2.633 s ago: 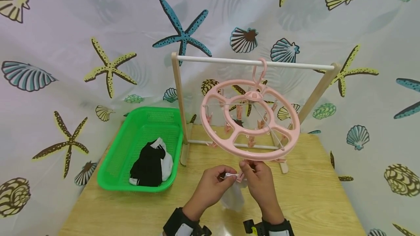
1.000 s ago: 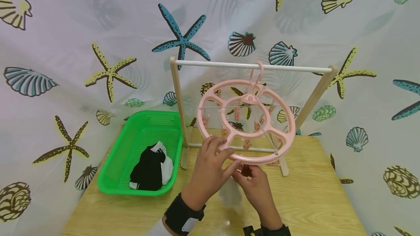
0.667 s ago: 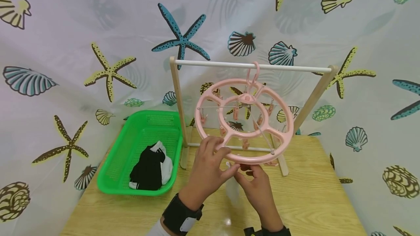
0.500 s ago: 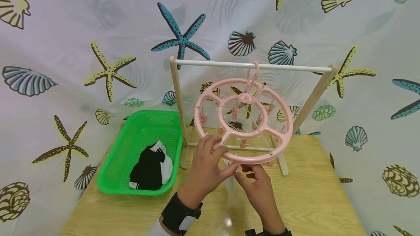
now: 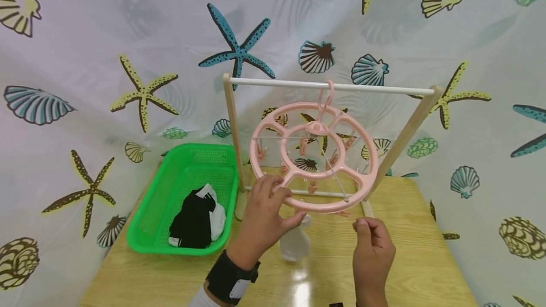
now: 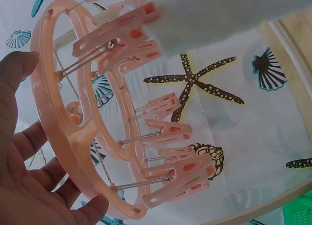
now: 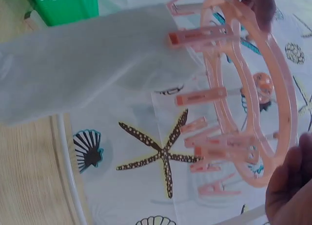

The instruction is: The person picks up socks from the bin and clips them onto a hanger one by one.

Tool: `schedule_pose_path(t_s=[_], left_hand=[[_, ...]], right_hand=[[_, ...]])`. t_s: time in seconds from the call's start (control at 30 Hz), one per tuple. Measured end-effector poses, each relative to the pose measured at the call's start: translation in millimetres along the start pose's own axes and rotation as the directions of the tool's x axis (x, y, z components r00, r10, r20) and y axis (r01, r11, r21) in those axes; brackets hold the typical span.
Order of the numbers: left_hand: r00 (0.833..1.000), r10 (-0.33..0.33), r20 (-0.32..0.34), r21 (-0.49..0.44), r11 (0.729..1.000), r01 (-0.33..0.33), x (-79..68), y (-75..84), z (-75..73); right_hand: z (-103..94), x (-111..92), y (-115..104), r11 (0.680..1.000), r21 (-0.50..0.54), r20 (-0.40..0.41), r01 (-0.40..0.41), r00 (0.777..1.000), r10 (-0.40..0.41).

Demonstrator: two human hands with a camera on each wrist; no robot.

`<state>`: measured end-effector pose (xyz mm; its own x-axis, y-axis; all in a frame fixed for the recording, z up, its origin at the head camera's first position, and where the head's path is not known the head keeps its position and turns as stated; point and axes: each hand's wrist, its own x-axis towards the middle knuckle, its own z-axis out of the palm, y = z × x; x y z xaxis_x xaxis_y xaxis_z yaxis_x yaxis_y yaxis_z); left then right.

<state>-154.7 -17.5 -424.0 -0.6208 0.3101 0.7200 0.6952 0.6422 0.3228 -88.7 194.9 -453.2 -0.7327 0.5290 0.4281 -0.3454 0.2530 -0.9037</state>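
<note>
A round pink clip hanger (image 5: 328, 207) hangs by its hook from a white rail. My left hand (image 5: 262, 217) grips its near-left rim, fingers over the ring and thumb below. In the left wrist view, the fingers (image 6: 34, 137) lie along the outer side of the ring. A white sock (image 5: 295, 244) hangs under this rim; the right wrist view shows its upper end at a pink clothespin (image 7: 200, 36). My right hand (image 5: 373, 255) is right of the hanger, fingers loosely curled, holding nothing. Several other pink clothespins (image 6: 168, 132) dangle from the rings.
A green basket (image 5: 142, 203) on the left holds black and white garments (image 5: 194, 219). The wooden stand (image 5: 233, 131) with its white rail (image 5: 384, 89) rises behind the hanger on the wooden table (image 5: 418, 259). A patterned curtain (image 5: 273, 18) hangs at the back.
Both hands were at the sock and a clothespin; my left hand then moved up onto the rim. My right hand has let go and moved right. The hanger has shifted left, with the sock hanging.
</note>
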Motion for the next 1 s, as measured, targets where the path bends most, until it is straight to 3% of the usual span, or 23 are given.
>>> schedule_pose_path(t_s=[0.1, 0.23, 0.3, 0.53, 0.77, 0.87, 1.0], left_hand=[[1.000, -0.001, 0.001, -0.010, 1.000, 0.001, 1.1, -2.3, -2.3], [1.000, -0.006, 0.013, -0.014, 1.000, 0.006, 2.0, -5.8, -6.1], [1.000, -0.001, 0.018, -0.012, 1.000, 0.001, 2.2, -7.3, -7.2], [0.999, 0.019, 0.049, -0.003, 1.000, -0.019, 3.1, -12.4, -10.7], [0.997, 0.048, 0.067, -0.052, 0.998, -0.045, 6.6, -19.9, -16.7], [0.995, 0.044, 0.092, -0.082, 0.996, -0.036, 6.9, -22.4, -17.1], [0.991, 0.032, 0.129, -0.117, 0.993, -0.017, 6.1, -25.1, -17.8]], right_hand=[[-4.9, 7, -1, 0.995, 0.017, -0.017, -0.101, 0.995, 0.101], [-8.1, 13, -2, 0.979, 0.011, 0.085, -0.203, 0.976, 0.201], [-8.2, 14, 0, 0.977, 0.014, 0.138, -0.212, 0.968, 0.208], [-3.9, 16, 2, 0.985, -0.050, 0.292, -0.166, 0.941, 0.173], [2.4, 20, 10, 0.999, 0.044, 0.457, 0.004, 0.889, -0.023], [3.7, 19, 13, 0.999, 0.042, 0.493, -0.003, 0.870, -0.018], [3.9, 14, 15, 0.999, 0.013, 0.497, -0.031, 0.868, 0.020]])
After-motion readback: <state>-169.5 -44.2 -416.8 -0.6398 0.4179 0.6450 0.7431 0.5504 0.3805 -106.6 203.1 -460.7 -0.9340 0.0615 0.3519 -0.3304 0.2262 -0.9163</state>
